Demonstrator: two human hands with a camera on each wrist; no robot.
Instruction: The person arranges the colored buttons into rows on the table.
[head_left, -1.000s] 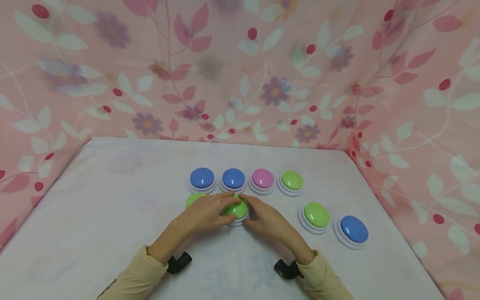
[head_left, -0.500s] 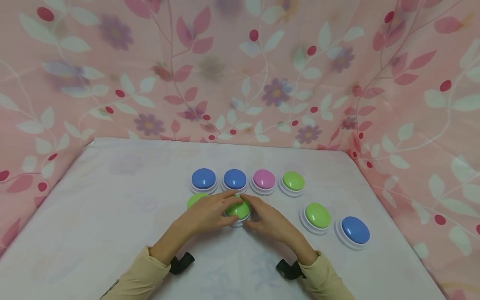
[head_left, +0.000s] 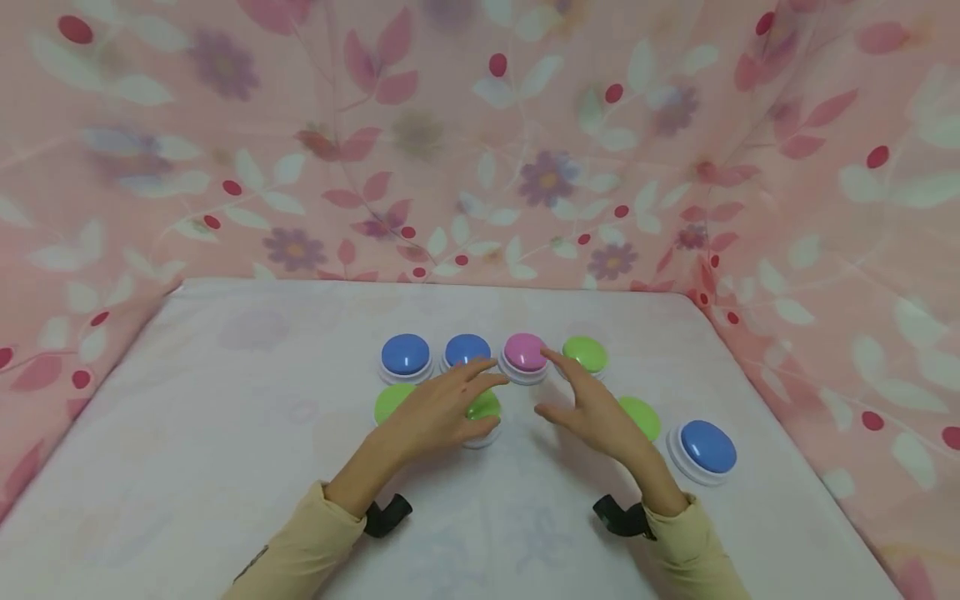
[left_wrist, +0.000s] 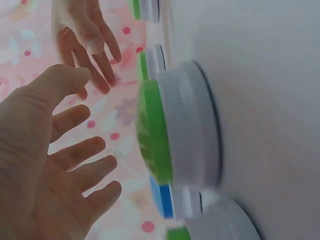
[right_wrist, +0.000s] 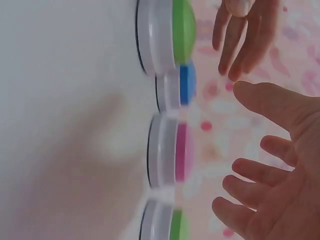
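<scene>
A round push button with a green dome and white base [head_left: 486, 406] stands in the front row, partly hidden by my left hand [head_left: 435, 408]. That hand hovers over it with loosely bent fingers, and a gap shows between palm and dome in the left wrist view. My right hand [head_left: 600, 412] is raised to the right, fingers spread and holding nothing. Its fingertips overlap the edge of the pink button [head_left: 525, 352] in the head view. Behind its wrist, another green button [head_left: 640, 418] is partly covered. At the left hand's other side sits a further green button [head_left: 392, 402].
Two blue buttons [head_left: 405, 354] and a green button [head_left: 585, 354] complete the back row with the pink one. Far right sits a blue button [head_left: 707, 447]. The white-covered table [head_left: 187, 433] meets a pink floral curtain [head_left: 450, 167].
Both hands have come away from the green button they surrounded. My right hand has moved right and up; my left hand has lifted slightly and shifted right. The buttons keep their arrangement.
</scene>
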